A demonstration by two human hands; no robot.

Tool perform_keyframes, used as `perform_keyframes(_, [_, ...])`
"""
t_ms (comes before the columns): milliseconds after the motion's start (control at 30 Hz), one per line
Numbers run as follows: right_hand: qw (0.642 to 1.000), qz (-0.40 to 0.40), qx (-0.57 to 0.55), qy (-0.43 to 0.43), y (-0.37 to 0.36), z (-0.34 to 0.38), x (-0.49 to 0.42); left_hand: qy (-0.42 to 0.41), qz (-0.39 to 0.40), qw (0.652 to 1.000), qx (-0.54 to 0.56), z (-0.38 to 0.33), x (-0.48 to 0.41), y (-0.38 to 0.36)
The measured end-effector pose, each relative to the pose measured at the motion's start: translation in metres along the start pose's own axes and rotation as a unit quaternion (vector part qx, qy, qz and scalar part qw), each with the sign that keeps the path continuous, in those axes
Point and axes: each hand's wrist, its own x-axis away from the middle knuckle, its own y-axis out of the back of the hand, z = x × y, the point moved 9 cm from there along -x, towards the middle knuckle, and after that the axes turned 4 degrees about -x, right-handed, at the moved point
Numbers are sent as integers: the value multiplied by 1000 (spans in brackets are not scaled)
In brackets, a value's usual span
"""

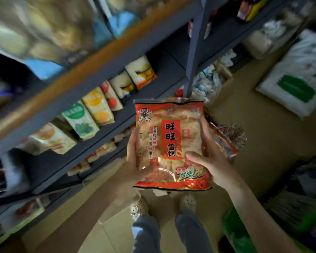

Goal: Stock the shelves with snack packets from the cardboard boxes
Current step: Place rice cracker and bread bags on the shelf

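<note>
I hold a red and clear packet of rice crackers point(170, 141) upright in front of me with both hands. My left hand point(135, 161) grips its left edge, fingers behind and thumb on the front. My right hand point(212, 161) grips its right edge the same way. The grey metal shelf unit point(106, 114) runs along my left, with a row of snack packets point(91, 114) standing on one shelf. More red packets point(224, 141) lie on the floor just behind the one I hold.
A grey shelf post point(193, 57) stands right behind the packet. A large white sack with a green patch point(297, 83) lies on the floor at the right. Green and dark items point(288, 212) crowd the lower right. My feet point(164, 207) stand on tan floor.
</note>
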Motion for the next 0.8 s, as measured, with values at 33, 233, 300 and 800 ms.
perform_keyframes(33, [1000, 13, 2, 11, -16, 24, 8, -4, -22, 1000, 4, -23, 13, 12])
perform_keyframes(233, [984, 97, 106, 107, -123, 177, 47, -82, -157, 984, -26, -166, 128, 85])
perform_keyframes(300, [965, 114, 170, 162, -165, 230, 54, -132, -213, 967, -56, -210, 169, 106])
perform_keyframes(800, [921, 300, 77, 236, -492, 347, 28, -258, -635, 520, -509, -346, 475, 278])
